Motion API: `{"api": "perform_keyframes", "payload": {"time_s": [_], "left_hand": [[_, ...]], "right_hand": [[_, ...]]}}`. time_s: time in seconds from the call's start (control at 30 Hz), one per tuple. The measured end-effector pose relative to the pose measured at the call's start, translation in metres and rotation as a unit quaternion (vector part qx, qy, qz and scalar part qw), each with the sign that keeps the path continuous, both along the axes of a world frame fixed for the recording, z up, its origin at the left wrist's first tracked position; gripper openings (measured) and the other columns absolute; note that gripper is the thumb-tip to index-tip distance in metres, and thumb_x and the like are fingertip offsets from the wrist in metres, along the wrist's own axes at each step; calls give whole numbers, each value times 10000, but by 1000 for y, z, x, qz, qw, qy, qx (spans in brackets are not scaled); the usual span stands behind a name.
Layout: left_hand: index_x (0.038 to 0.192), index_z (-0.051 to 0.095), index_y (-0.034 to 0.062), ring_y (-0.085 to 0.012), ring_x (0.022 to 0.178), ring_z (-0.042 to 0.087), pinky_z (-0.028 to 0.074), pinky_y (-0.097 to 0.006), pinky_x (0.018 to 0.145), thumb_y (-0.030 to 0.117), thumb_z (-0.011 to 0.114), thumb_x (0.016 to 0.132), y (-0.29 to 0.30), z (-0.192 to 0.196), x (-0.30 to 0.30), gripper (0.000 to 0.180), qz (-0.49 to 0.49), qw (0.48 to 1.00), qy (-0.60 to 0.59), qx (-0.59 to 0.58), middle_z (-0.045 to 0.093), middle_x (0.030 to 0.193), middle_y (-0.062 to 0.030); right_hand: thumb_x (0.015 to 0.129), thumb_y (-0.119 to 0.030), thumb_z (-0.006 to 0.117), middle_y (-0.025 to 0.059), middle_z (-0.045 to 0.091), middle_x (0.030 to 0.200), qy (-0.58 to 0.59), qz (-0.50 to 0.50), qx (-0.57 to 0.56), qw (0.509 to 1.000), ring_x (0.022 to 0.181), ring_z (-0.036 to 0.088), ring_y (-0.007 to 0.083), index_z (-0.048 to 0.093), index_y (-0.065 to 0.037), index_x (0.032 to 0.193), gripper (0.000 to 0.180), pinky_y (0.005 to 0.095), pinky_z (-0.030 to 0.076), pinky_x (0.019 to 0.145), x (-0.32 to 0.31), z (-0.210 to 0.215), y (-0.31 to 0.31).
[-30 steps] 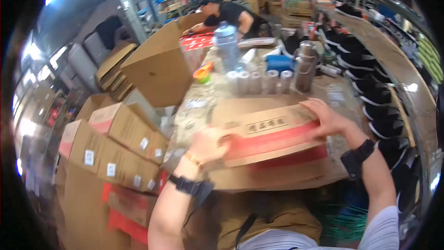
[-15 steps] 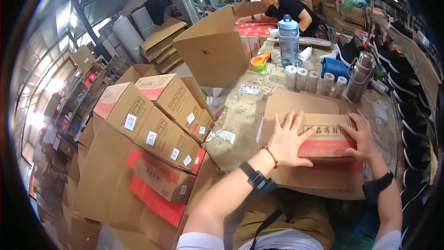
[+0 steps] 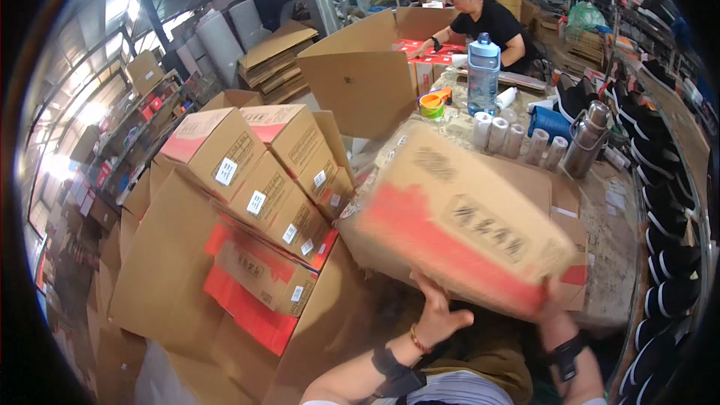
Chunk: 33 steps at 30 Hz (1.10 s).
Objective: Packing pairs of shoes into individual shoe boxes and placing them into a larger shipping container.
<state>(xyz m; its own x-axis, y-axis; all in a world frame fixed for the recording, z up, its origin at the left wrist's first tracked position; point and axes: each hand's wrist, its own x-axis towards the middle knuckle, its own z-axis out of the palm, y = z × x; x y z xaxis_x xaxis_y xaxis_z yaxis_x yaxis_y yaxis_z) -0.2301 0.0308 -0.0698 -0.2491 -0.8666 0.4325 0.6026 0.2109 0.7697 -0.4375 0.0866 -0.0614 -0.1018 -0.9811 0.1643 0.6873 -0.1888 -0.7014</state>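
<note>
A tan and red cardboard shoe box (image 3: 469,221) is held up tilted over the table's front edge, blurred by motion. At its lower right corner my right hand (image 3: 553,306) is closed on it, fingers partly hidden. My left hand (image 3: 437,316) is just below the box's front lower edge, thumb stretched out to the side and fingers pointing up; whether the fingertips touch the box is unclear. To the left, a large open carton (image 3: 165,277) contains several stacked shoe boxes (image 3: 251,184) with white labels. One shoe box (image 3: 262,276) lies lower, over a red sheet (image 3: 251,315).
Flat cardboard (image 3: 517,180) lies on the table (image 3: 611,255). Behind stand a blue water bottle (image 3: 483,79), white rolls (image 3: 499,133) and a steel flask (image 3: 589,139). Black shoes (image 3: 667,255) line the right rack. A person (image 3: 487,26) works at another open carton (image 3: 356,90).
The shoe box has been lifted off the table, swung left toward me and tilted. My left hand has gone from its top to below its front edge; my right hand moved down with it.
</note>
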Motion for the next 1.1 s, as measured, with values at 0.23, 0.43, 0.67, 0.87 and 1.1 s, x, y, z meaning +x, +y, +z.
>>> {"api": "perform_keyframes", "payload": {"time_s": [0.23, 0.43, 0.67, 0.87, 1.1], "left_hand": [[1394, 296, 49, -295, 1245, 416, 359, -462, 1041, 283, 673, 768, 38, -34, 187, 767, 105, 981, -87, 136, 410, 1369, -122], [1317, 433, 80, -286, 1141, 495, 425, -432, 941, 416, 502, 855, -16, 47, 306, 576, 364, 912, -12, 190, 515, 1243, -85], [1283, 470, 83, -276, 1129, 523, 428, -440, 943, 388, 512, 859, -89, 40, 362, 523, 296, 918, 17, 264, 553, 1232, -72], [1335, 408, 86, -256, 1216, 445, 377, -425, 988, 376, 537, 861, -87, 42, 353, 571, 322, 897, -54, 297, 469, 1320, -100], [1322, 396, -5, -280, 1247, 394, 332, -420, 1010, 231, 570, 871, -60, 62, 256, 538, 685, 632, -341, -123, 346, 1401, -186]], "right_hand": [[861, -158, 541, 108, 138, 1515, 310, 161, -65, 935, 1380, 217, 242, -1, -97, 1490, 832, 392, 249, 1091, 153, -13, -10], [989, -245, 420, 101, 504, 1252, 341, 196, 28, 919, 1121, 508, 170, 393, -65, 1387, 437, 309, 384, 973, 136, -47, 1], [941, -160, 538, 66, 616, 1098, 295, 215, 188, 912, 997, 569, 123, 534, -38, 1247, 329, 257, 448, 868, 109, -58, 36], [920, -143, 569, 69, 649, 1029, 312, 144, 255, 904, 935, 595, 118, 575, -27, 1181, 286, 261, 474, 828, 89, -65, 55], [772, 7, 582, 98, 639, 937, 608, -150, 11, 779, 819, 607, 208, 666, -9, 898, 152, 311, 480, 763, 15, 15, 65]]}}
